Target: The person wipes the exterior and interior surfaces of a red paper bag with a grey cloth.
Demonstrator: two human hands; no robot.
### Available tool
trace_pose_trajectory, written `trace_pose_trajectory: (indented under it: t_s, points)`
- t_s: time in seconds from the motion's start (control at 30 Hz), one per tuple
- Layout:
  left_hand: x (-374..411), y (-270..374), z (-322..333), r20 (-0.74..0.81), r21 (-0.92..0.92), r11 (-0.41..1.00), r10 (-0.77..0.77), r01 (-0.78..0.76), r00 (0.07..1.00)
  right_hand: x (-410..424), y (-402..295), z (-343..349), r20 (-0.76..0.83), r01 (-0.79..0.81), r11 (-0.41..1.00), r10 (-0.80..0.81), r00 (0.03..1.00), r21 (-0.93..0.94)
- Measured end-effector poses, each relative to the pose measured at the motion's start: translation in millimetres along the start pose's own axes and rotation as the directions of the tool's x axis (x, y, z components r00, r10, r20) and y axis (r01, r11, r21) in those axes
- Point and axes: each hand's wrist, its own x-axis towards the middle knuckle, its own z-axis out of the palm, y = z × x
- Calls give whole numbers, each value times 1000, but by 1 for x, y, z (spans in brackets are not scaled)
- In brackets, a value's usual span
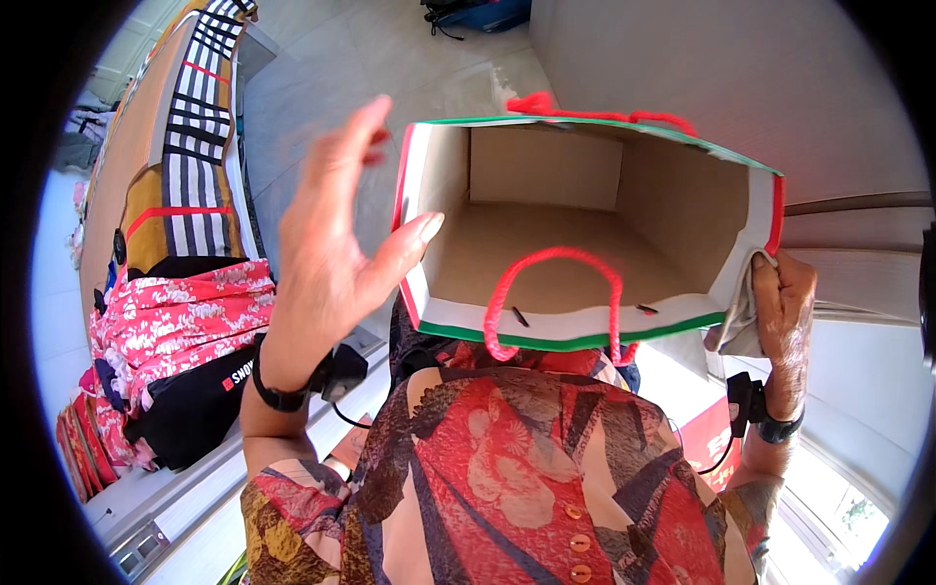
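Observation:
A paper gift bag (pixel 578 327) with a white inner rim, green and red edges and a brown inside faces up at chest height; its inside looks empty. Red rope handles (pixel 563 252) stand at its near and far sides. My left hand (pixel 329 219) is at the bag's left side, fingers spread and raised, the thumb tip at the left rim; whether it touches cannot be told. My right hand (pixel 786 300) grips the bag's right rim together with a light grey cloth (pixel 742 314).
At left, a plaid cover (pixel 197 131) lies over a long piece of furniture, with pink floral fabric (pixel 212 300) and a black garment (pixel 197 395) near it. A blue item (pixel 493 16) rests on the tiled floor at the top. A pale wall (pixel 716 73) rises at right.

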Motion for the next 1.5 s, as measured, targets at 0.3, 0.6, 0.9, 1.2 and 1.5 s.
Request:
trace_pose_trajectory:
  t_s: [0.3, 0.6, 0.9, 1.2, 1.5]
  points:
    - [-15, -59, 13, 726, 25, 751, -468, 660, 505, 12, -20, 20, -57, 182, 972, -192, 980, -149]
    - [-24, -77, 40, 189, -449, 724, -496, 524, 848, 60, -64, 21, -226, 547, 718, -673, 705, -430]
    - [1, -65, 3, -766, 4, 964, 173, -265, 619, 62, -96, -17, -412, 670, 463, -877, 248, -581]
    - [22, -46, -4, -649, 287, 909, 417, -303, 636, 53, -89, -23, -444, 720, 480, -857, 263, -501]
    - [40, -4, -36, -711, 201, 947, 316, -250, 629, 46, -97, -33, -561, 651, 638, -740, 372, -411]
